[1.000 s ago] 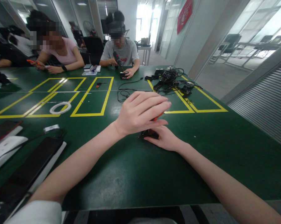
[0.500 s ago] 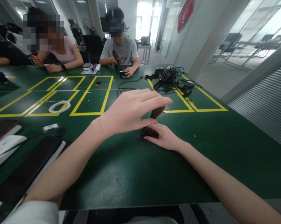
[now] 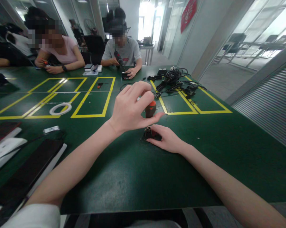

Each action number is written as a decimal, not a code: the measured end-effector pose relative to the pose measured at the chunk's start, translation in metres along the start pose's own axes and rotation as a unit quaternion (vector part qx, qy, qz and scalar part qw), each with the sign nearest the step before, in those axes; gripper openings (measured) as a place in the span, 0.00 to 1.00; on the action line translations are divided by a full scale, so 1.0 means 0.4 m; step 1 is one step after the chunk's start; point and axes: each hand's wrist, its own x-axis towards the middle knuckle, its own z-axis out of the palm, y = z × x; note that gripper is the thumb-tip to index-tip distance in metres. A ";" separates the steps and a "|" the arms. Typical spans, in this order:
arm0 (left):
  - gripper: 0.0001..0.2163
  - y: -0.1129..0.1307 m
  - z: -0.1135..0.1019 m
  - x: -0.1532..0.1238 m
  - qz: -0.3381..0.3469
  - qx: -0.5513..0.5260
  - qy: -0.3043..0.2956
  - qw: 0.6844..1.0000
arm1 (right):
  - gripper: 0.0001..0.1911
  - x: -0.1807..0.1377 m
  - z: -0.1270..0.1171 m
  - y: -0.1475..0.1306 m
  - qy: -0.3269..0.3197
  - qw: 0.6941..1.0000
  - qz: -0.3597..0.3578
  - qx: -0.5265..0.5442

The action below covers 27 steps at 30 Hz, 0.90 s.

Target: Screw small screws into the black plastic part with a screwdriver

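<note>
My left hand [image 3: 131, 107] is raised over the green table [image 3: 133, 171], fingers curled around the top of a dark screwdriver handle with an orange band [image 3: 150, 109], which stands upright. Directly below, my right hand [image 3: 168, 139] rests on the table and pins down a small black device [image 3: 150, 134]. The tool's tip points down at that device; the contact point is hidden by my fingers.
A tangle of black cables [image 3: 175, 82] lies at the far right. Yellow tape boxes [image 3: 93, 98] and a white ring [image 3: 60, 108] mark the middle. Dark flat devices on white trays [image 3: 29, 171] sit at my left. Two people work at the far edge.
My left hand has gone from lying flat over the tool to pinching its top, and the handle has swung from tilted to upright. My right hand has stayed in place.
</note>
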 end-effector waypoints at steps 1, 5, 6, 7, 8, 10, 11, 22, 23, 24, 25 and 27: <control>0.20 0.002 -0.006 0.005 -0.011 0.004 -0.014 1.000 | 0.11 0.000 0.000 0.000 0.005 1.000 -0.006 0.001; 0.16 0.014 -0.037 0.024 -0.072 -0.060 -0.098 0.991 | 0.10 0.001 0.000 -0.001 0.007 1.000 -0.014 0.005; 0.16 0.019 -0.044 0.027 -0.095 -0.098 -0.121 0.983 | 0.10 0.001 -0.001 -0.002 0.005 1.000 -0.014 0.004; 0.15 0.023 -0.050 0.031 -0.120 -0.146 -0.143 0.971 | 0.10 0.001 -0.001 -0.002 0.003 1.000 -0.014 0.002; 0.16 0.028 -0.056 0.033 -0.145 -0.207 -0.165 0.953 | 0.10 0.001 -0.002 -0.002 0.001 1.000 -0.014 -0.001; 0.17 0.034 -0.063 0.038 -0.192 -0.334 -0.209 0.899 | 0.11 0.000 -0.002 -0.002 0.003 1.000 -0.013 -0.006; 0.18 0.034 -0.067 0.040 -0.214 -0.388 -0.231 0.866 | 0.11 0.000 -0.002 -0.002 0.003 1.000 -0.012 -0.008; 0.21 -0.011 -0.076 0.046 -0.351 -0.575 -0.345 0.654 | 0.11 0.000 -0.002 -0.004 -0.002 1.000 -0.011 -0.011; 0.21 -0.014 -0.074 0.044 -0.358 -0.578 -0.344 0.648 | 0.11 -0.001 -0.002 -0.004 -0.003 1.000 -0.011 -0.008; 0.21 -0.016 -0.072 0.042 -0.364 -0.581 -0.343 0.642 | 0.11 -0.001 -0.002 -0.004 -0.003 1.000 -0.010 -0.004; 0.21 -0.017 -0.070 0.040 -0.369 -0.586 -0.343 0.635 | 0.11 -0.001 -0.002 -0.005 -0.004 1.000 -0.008 -0.001; 0.22 -0.017 -0.067 0.038 -0.373 -0.599 -0.343 0.620 | 0.10 -0.001 -0.002 -0.006 -0.005 1.000 -0.004 0.001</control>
